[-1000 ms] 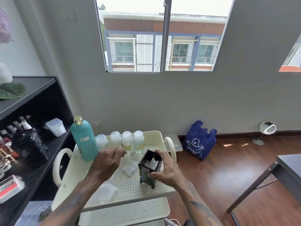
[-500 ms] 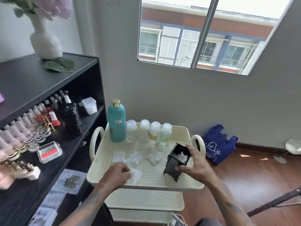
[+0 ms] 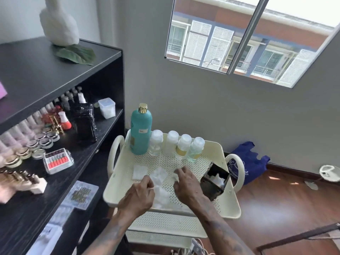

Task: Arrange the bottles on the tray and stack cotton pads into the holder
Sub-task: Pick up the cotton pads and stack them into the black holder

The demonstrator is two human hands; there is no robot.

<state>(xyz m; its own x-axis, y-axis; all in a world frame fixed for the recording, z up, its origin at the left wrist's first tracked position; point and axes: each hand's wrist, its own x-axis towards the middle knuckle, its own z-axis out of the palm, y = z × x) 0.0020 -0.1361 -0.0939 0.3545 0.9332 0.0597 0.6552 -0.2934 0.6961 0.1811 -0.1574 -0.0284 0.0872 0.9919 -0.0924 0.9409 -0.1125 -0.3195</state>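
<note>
The left hand (image 3: 137, 196) hangs over the cream perforated metal tray (image 3: 228, 205) at about seven o'clock, its fingers curled down onto a loose white square cotton pad (image 3: 161, 196); whether thumb and forefinger actually pinch it cannot be told through the blur. The right hand (image 3: 185, 184), near the tray's centre, reaches toward eleven o'clock with fingers partly extended, fingertips touching another white pad (image 3: 175, 176); it grips nothing that shows.

Two more pads (image 3: 139, 172) lie flat at nine to ten o'clock of the hands. The black square cotton-pad holder (image 3: 214, 183) stands at three o'clock of the right hand, near the tray's right rim, its long axis tilted so the open mouth leans toward one o'clock. Inside it sit white pads.

Along the tray's far edge at twelve o'clock, a tall teal plastic bottle with a gold cap (image 3: 140, 133) stands upright, and to its right a row of four small clear bottles with white caps (image 3: 176, 145), also upright, close together.
</note>
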